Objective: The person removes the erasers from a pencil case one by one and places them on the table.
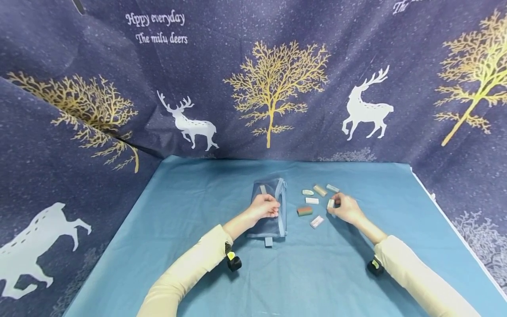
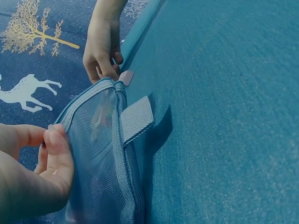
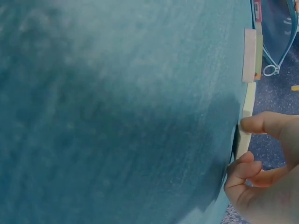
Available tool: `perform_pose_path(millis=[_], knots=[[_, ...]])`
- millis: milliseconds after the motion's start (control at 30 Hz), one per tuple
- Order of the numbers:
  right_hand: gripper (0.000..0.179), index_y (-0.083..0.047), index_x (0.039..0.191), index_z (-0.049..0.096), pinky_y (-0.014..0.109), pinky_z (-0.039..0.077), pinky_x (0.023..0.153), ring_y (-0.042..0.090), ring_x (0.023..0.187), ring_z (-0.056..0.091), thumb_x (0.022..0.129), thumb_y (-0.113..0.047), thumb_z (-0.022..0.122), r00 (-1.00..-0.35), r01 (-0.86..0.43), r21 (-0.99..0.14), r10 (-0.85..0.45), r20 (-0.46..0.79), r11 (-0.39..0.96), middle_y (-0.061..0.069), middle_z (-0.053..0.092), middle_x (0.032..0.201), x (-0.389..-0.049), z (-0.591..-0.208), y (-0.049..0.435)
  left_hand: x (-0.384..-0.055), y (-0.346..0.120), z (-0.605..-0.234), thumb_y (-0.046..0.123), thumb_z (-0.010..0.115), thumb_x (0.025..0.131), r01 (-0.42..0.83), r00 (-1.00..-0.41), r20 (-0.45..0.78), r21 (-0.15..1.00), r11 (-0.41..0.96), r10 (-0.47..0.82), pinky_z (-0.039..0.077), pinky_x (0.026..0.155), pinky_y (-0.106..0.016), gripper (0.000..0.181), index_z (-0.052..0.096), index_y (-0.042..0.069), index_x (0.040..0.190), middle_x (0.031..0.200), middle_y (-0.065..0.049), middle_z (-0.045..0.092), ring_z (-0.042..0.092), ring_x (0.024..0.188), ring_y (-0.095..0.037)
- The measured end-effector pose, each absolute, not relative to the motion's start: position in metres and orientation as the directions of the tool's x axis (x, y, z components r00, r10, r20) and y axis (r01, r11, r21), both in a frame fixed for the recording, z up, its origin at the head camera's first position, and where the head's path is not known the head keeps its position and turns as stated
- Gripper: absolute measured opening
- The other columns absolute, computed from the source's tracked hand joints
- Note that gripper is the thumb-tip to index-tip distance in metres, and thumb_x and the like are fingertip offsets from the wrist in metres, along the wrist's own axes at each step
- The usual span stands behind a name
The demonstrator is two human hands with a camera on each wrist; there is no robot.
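Observation:
A blue mesh zip pouch [image 1: 263, 226] lies on the cloth, its zipped side facing right. My left hand [image 1: 264, 207] pinches the pouch's upper layer near the zip; the left wrist view shows thumb and fingertips meeting at the raised mesh edge [image 2: 88, 100]. To the right, my right hand [image 1: 346, 208] pinches a small white eraser [image 1: 330, 204] between thumb and fingers. In the right wrist view that eraser [image 3: 243, 144] is at the cloth; whether it touches cannot be told. Coloured shapes show faintly through the mesh.
Several eraser-like blocks lie between the hands: a white one [image 1: 311, 200], an oval one [image 1: 307, 192], a tan one [image 1: 319, 190], a pale blue one [image 1: 332, 188], a red-and-green one [image 1: 304, 211] and a pinkish one [image 1: 317, 221]. A patterned curtain [image 1: 245, 132] hangs behind the blue cloth [image 1: 190, 207].

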State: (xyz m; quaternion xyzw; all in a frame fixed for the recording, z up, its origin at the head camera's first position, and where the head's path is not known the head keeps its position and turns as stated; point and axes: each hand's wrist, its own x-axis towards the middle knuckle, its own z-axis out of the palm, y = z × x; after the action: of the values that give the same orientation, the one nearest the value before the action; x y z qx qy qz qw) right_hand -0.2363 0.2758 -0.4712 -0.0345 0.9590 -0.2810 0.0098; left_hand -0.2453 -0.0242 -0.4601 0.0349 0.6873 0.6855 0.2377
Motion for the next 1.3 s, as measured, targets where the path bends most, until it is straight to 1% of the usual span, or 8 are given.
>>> perform_pose_path(millis=[267, 400, 600, 733, 900, 1100, 1300], knots=[[0.047, 0.008, 0.111, 0.054, 0.051, 0.042, 0.087, 0.040, 0.098, 0.056, 0.075, -0.019, 0.070, -0.996, -0.073, -0.529, -0.092, -0.010, 0.846, 0.027, 0.060, 0.105, -0.236, -0.471, 0.279, -0.246, -0.023, -0.464, 0.005, 0.058, 0.084, -0.284, -0.885, -0.279, 0.958, 0.042, 0.373, 0.049, 0.055, -0.019, 0.006, 0.053, 0.006, 0.081, 0.064, -0.001, 0.056, 0.058, 0.055, -0.009], [0.051, 0.007, 0.114, 0.054, 0.052, 0.042, 0.087, 0.040, 0.100, 0.055, 0.075, -0.023, 0.070, -0.997, -0.065, -0.518, -0.081, -0.007, 0.853, 0.028, 0.059, 0.106, -0.235, -0.470, 0.277, -0.246, -0.023, -0.464, 0.005, 0.058, 0.084, -0.278, -0.886, -0.273, 0.960, 0.040, 0.374, 0.049, 0.055, -0.018, 0.005, 0.053, 0.006, 0.082, 0.064, -0.001, 0.056, 0.058, 0.055, -0.009], [0.054, 0.005, 0.114, 0.053, 0.048, 0.044, 0.077, 0.038, 0.094, 0.054, 0.079, -0.033, 0.067, -0.999, -0.031, -0.512, -0.037, -0.001, 0.859, 0.027, 0.058, 0.103, -0.232, -0.468, 0.274, -0.246, -0.024, -0.463, 0.005, 0.058, 0.084, -0.279, -0.888, -0.273, 0.959, 0.036, 0.371, 0.049, 0.054, -0.018, 0.005, 0.053, 0.006, 0.082, 0.063, -0.001, 0.056, 0.058, 0.054, -0.008], [0.048, 0.004, 0.112, 0.053, 0.048, 0.043, 0.076, 0.038, 0.093, 0.054, 0.081, -0.032, 0.062, -1.000, -0.012, -0.514, 0.000, 0.022, 0.858, 0.025, 0.058, 0.100, -0.234, -0.467, 0.272, -0.247, -0.023, -0.464, 0.005, 0.059, 0.083, -0.286, -0.890, -0.283, 0.957, 0.044, 0.357, 0.049, 0.054, -0.018, 0.006, 0.054, 0.006, 0.082, 0.063, -0.001, 0.057, 0.058, 0.054, -0.008], [0.039, 0.004, 0.111, 0.053, 0.048, 0.043, 0.077, 0.038, 0.091, 0.056, 0.084, -0.024, 0.057, -0.997, -0.022, -0.531, 0.023, 0.079, 0.847, 0.024, 0.060, 0.097, -0.235, -0.468, 0.269, -0.247, -0.022, -0.465, 0.005, 0.059, 0.083, -0.281, -0.891, -0.278, 0.959, 0.046, 0.358, 0.049, 0.054, -0.018, 0.006, 0.054, 0.005, 0.081, 0.063, -0.001, 0.056, 0.058, 0.054, -0.009], [0.033, 0.004, 0.106, 0.056, 0.048, 0.044, 0.075, 0.035, 0.085, 0.059, 0.082, -0.018, 0.057, -0.989, -0.090, -0.537, -0.011, 0.150, 0.839, 0.022, 0.063, 0.092, -0.236, -0.470, 0.263, -0.247, -0.022, -0.463, 0.004, 0.058, 0.083, -0.286, -0.889, -0.279, 0.958, 0.037, 0.363, 0.048, 0.054, -0.018, 0.005, 0.054, 0.005, 0.081, 0.063, -0.001, 0.057, 0.058, 0.054, -0.008], [0.027, -0.001, 0.102, 0.057, 0.046, 0.046, 0.072, 0.030, 0.082, 0.061, 0.083, -0.020, 0.057, -0.988, -0.078, -0.540, 0.006, 0.153, 0.838, 0.015, 0.065, 0.088, -0.238, -0.472, 0.257, -0.245, -0.022, -0.464, 0.005, 0.058, 0.084, -0.293, -0.886, -0.287, 0.955, 0.041, 0.364, 0.049, 0.055, -0.018, 0.004, 0.054, 0.005, 0.083, 0.064, -0.001, 0.057, 0.059, 0.055, -0.009]])
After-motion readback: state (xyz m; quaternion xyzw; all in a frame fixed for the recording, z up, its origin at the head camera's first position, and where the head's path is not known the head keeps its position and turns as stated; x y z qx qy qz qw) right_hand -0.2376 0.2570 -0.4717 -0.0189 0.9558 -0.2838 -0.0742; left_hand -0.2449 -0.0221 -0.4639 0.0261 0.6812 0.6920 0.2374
